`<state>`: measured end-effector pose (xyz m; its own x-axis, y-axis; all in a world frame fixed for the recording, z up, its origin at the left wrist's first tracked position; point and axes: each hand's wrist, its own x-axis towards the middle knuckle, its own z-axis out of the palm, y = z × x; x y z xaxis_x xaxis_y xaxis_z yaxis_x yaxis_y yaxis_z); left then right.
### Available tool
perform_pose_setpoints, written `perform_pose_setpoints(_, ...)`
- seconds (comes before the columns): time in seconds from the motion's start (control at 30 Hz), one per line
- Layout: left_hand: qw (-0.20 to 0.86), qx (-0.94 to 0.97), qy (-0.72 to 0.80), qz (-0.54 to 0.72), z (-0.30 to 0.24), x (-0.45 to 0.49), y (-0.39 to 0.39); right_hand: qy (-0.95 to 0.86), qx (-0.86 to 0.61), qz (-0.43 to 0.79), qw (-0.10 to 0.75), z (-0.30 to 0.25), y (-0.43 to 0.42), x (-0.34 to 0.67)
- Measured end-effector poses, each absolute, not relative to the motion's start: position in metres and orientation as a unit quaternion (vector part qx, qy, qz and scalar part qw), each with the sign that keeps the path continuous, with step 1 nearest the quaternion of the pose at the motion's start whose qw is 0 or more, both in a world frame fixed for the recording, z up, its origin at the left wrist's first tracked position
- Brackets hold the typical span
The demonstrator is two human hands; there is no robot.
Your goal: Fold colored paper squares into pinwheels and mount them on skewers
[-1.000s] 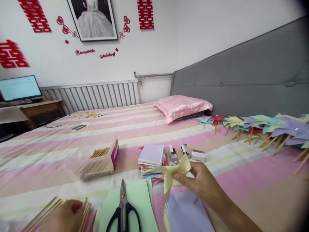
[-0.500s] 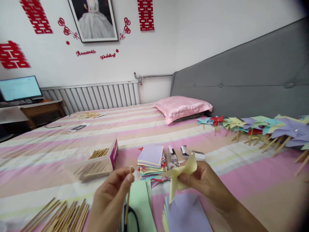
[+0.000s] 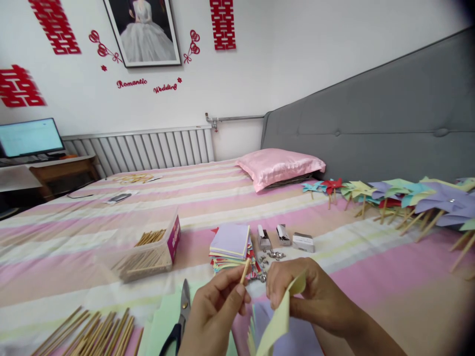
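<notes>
My left hand (image 3: 218,309) is closed around a thin wooden stick (image 3: 245,271), whose top end sticks up past the fingertips. Close beside it, my right hand (image 3: 308,291) grips a pale yellow paper pinwheel (image 3: 279,321), now turned nearly edge-on to me. Stick and pinwheel are apart. Under the right hand lies a stack of lilac and other coloured paper (image 3: 297,333). Scissors (image 3: 181,311) with dark handles rest on green paper (image 3: 159,316), left of my left hand. Small metal pins (image 3: 275,255) lie just beyond my hands.
Loose sticks (image 3: 100,331) lie front left, and a clear plastic box (image 3: 148,257) holds more. Square coloured papers (image 3: 230,240) are stacked beside small boxes (image 3: 303,242). Several finished pinwheels (image 3: 443,200) line the right, near the grey headboard (image 3: 371,118). A pink pillow (image 3: 282,165) lies farther back.
My left hand has moved right with the stick, uncovering the scissors. My right hand has lowered and turned the pinwheel from facing me to edge-on. The hands are closer together.
</notes>
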<state>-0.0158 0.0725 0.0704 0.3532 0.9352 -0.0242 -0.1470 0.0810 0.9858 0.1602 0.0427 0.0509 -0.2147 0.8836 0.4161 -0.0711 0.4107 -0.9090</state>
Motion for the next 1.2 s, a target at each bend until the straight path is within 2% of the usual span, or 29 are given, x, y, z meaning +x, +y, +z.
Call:
perform_pose_setpoints(0.3, 0.649, 0.573, 0.354, 0.355, 0.071, -0.018, 0.072, -0.688, -0.334, 0.345, 0.544, 0.058, 0.044, 0.158)
perform_pose_setpoints(0.77, 0.564, 0.632, 0.42, 0.326, 0.069, -0.027, 0.08, -0.717, -0.376, 0.227, 0.541, 0.058, 0.041, 0.152)
perform_pose_setpoints(1.2, 0.624, 0.605, 0.376, 0.321, 0.075, -0.029, 0.076, -0.713, -0.367, 0.204, 0.561, 0.057, 0.044, 0.151)
